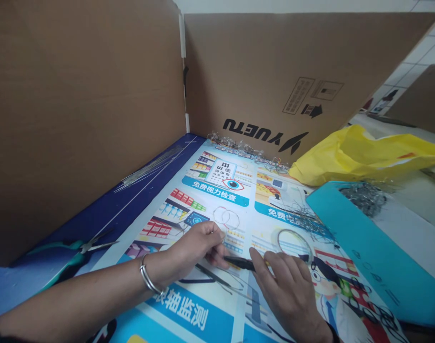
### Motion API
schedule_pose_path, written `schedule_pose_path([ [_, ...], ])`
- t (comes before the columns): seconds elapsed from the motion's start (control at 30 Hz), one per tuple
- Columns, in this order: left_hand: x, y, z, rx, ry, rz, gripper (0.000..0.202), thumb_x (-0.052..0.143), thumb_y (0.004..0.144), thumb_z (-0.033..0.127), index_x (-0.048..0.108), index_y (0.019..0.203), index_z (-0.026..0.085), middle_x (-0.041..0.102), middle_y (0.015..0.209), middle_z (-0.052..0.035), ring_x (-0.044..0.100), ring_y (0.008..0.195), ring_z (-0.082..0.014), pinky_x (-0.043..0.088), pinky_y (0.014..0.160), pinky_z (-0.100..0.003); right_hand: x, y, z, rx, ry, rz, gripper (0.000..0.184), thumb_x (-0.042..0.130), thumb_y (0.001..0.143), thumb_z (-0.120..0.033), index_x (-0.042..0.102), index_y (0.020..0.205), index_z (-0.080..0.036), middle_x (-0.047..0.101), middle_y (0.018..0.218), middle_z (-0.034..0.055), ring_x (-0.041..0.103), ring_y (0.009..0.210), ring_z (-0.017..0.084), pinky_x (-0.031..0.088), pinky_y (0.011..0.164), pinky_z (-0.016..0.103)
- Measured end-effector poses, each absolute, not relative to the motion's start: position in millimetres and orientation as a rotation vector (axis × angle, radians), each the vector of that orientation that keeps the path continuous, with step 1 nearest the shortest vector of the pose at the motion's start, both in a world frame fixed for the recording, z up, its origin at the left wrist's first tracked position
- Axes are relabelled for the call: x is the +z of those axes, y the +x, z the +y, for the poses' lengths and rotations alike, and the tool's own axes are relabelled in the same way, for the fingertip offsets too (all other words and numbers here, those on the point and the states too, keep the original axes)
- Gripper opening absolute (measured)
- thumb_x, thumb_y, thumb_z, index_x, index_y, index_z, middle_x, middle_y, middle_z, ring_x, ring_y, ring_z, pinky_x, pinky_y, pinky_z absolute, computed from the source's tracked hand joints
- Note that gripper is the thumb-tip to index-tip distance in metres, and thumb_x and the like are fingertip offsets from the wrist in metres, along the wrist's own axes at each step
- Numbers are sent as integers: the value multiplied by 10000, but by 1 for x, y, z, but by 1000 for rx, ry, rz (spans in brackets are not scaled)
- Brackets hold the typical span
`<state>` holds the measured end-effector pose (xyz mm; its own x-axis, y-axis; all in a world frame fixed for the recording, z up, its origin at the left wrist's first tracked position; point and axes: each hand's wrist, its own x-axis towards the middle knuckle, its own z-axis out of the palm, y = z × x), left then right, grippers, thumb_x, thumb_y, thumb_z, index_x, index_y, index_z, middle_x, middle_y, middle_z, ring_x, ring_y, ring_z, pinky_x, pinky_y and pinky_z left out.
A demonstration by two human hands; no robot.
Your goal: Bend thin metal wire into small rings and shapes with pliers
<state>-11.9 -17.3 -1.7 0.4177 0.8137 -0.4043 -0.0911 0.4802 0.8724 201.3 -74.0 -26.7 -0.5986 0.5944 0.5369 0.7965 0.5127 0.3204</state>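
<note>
Right hand [285,281]: fingers closed around a dark slim tool [241,262], which sticks out at the hand's 10 o'clock, tip reaching the left hand's fingers. Tool sits between both hands, above the printed sheet [181,305]. Left hand [212,243]: thumb and forefinger drawn together, palm turned in, metal bangle [148,277] on the wrist. Thin wire rings [226,217] show at its 1 o'clock, right by the fingertips; cannot tell whether they're pinched or just lying on the sheet. Another dark slim piece [213,275] lies at the left hand's 6 o'clock. Wire coil [292,230] at the right hand's 12 o'clock, near. Green-handled pliers [83,248] at the left hand's 9 o'clock, jaws parted. Straight wires [151,166] at its 10 to 11. From the right hand: blue box [346,238] with tangled wire [365,197] at 2 o'clock, yellow bag [363,155] at 1. Cardboard [274,62] stands upright at 12.
</note>
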Motion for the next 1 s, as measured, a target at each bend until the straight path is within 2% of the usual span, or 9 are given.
schedule_pose_path([
  [0.63,-2,-12,-18,660,876,974,232,569,807,355,449,724,175,624,594,14,626,480,-120,407,494,-228,-27,201,-74,-757,-1157,-2389,333,512,829,-94,559,1155,-145,610,887,98,508,818,254,379,726,416],
  [1.0,0,-16,-13,772,1251,937,225,502,859,379,449,739,196,636,617,13,591,538,-115,452,603,-268,-25,193,-70,-637,-1165,-2367,209,512,864,-147,590,1055,-118,591,762,75,509,733,214,374,688,369],
])
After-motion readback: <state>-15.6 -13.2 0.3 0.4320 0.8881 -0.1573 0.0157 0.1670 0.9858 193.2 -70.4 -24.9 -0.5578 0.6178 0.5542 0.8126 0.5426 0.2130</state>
